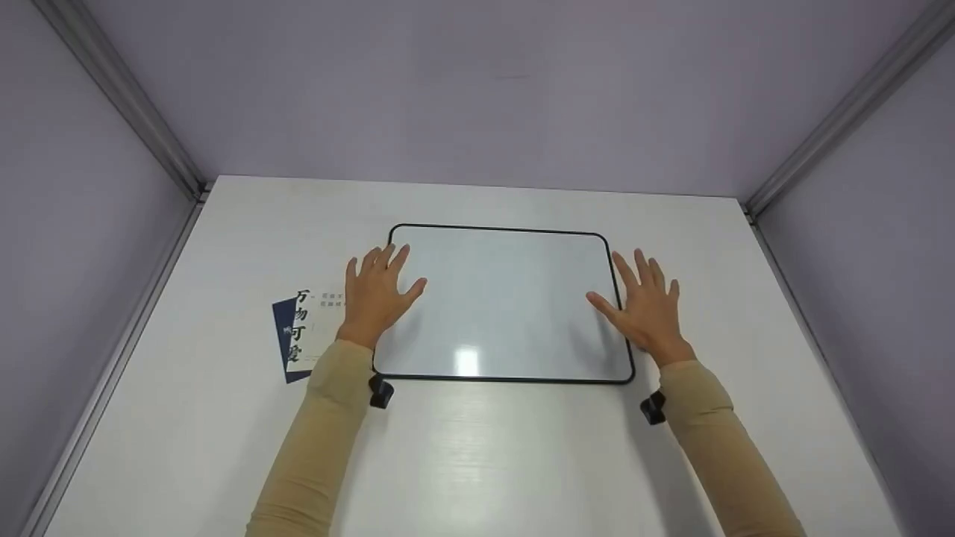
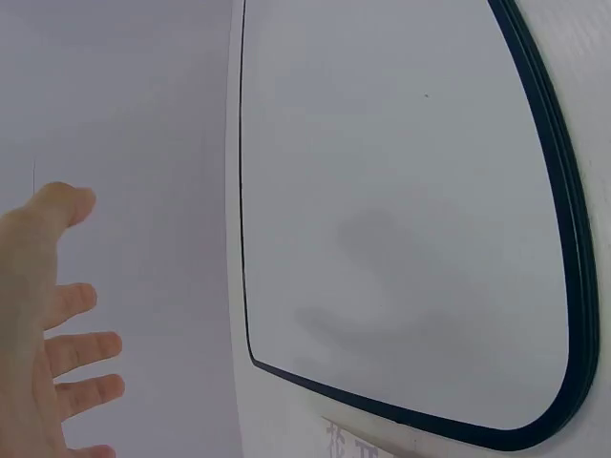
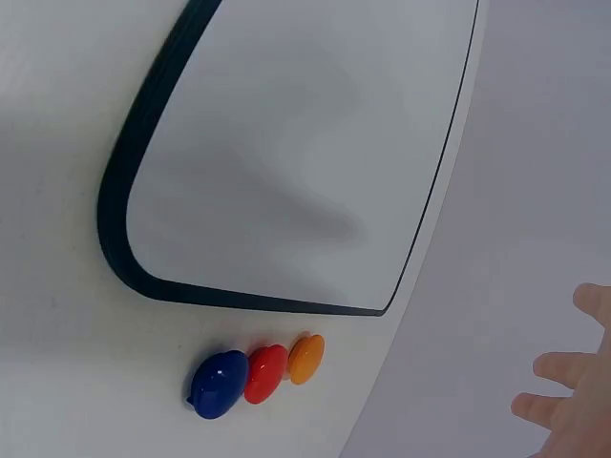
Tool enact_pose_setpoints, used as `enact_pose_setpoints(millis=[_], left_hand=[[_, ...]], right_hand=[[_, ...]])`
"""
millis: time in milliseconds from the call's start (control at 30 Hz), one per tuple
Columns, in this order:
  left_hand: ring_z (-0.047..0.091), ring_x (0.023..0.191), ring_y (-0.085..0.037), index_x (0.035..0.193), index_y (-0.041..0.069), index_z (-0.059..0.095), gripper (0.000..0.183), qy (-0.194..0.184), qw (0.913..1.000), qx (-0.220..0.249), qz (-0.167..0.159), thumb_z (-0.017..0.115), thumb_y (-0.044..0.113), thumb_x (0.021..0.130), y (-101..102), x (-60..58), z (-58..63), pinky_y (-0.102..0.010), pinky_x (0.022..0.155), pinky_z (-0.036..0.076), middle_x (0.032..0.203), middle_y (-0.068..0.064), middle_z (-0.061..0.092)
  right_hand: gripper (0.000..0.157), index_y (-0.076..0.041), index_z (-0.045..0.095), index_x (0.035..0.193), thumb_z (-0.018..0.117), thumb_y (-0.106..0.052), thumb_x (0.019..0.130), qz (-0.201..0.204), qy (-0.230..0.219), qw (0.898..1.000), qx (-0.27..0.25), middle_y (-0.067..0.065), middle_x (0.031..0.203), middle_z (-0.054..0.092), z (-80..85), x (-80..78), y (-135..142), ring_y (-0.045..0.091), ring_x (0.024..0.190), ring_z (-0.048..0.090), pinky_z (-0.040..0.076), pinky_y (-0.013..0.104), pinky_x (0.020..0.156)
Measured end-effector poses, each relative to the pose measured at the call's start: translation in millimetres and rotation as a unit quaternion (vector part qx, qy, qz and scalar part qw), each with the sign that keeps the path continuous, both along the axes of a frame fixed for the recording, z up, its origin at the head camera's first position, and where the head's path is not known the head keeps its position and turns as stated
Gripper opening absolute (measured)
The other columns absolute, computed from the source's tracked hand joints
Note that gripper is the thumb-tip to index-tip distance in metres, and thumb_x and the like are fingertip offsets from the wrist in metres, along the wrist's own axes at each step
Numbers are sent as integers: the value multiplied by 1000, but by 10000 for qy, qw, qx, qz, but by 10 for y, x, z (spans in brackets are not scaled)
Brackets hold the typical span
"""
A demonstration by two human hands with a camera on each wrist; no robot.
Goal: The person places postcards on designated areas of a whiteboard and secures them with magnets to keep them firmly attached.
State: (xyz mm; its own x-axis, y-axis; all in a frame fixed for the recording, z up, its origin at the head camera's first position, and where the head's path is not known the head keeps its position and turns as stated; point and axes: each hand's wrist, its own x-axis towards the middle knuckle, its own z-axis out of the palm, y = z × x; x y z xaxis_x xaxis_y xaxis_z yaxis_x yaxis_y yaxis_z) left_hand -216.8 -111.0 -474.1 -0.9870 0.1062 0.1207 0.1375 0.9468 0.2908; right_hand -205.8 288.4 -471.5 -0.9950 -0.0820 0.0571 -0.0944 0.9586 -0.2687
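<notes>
On the white table [image 1: 477, 462], a blue sheet [image 1: 284, 321] was seen leftmost, between eight and nine o'clock from the middle of the whiteboard, partly covered by a pale printed card [image 1: 317, 328]. The card's right part was hidden by the left hand [image 1: 379, 292], which was held at nine o'clock over the board's left rim, its fingers spread and nothing grasped. If that hand were lowered and swept outward, the papers could be pushed askew. The whiteboard [image 1: 500, 298] itself was laid flat in the centre, framed by a dark rim and apparently untouched by either hand. Were it pressed or lifted on one side only, it could be slid or tipped, the cause being uneven support. At three o'clock the right hand [image 1: 649, 309] was held above the right rim, its fingers likewise fanned and released, the thumb extended over the board. Around three o'clock too, just beside that rim, a blue oval piece [image 3: 220, 385], a red oval piece [image 3: 265, 374] and an orange oval piece [image 3: 306, 359] were set close together in a row (from the head view they were hidden). Because they were masked so, they could easily be knocked by a hand dropped carelessly.
</notes>
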Motion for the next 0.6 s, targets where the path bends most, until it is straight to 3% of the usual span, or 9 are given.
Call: enact_pose_setpoints(millis=[233,433,533,600], left_hand=[[51,130,-31,138,13,52,50,420,9991,-40,-2,52,41,97,16,66,-69,-54,109,41,140,-13,56],[62,116,-33,125,7,63,38,1040,9936,445,23,60,28,94,-37,107,-161,-51,98,50,122,-15,67],[65,109,-35,122,5,64,35,1073,9923,622,56,63,24,93,-62,128,-195,-49,93,53,118,-17,69],[66,109,-34,122,5,65,34,892,9938,652,97,61,24,93,-71,145,-200,-48,91,53,118,-17,69]], right_hand=[[81,-17,25,153,55,-57,89,104,116,9999,19,21,160,21,-71,79,10,44,146,21,18,71,113],[76,-13,32,151,57,-53,90,260,206,9994,-137,23,157,28,-162,118,-5,46,143,28,21,69,114],[73,-11,36,149,58,-49,91,398,324,9984,-244,24,154,32,-226,154,-4,47,140,32,26,67,112],[71,-11,37,148,59,-47,91,488,354,9978,-272,24,153,34,-268,187,4,46,139,34,28,66,112]])
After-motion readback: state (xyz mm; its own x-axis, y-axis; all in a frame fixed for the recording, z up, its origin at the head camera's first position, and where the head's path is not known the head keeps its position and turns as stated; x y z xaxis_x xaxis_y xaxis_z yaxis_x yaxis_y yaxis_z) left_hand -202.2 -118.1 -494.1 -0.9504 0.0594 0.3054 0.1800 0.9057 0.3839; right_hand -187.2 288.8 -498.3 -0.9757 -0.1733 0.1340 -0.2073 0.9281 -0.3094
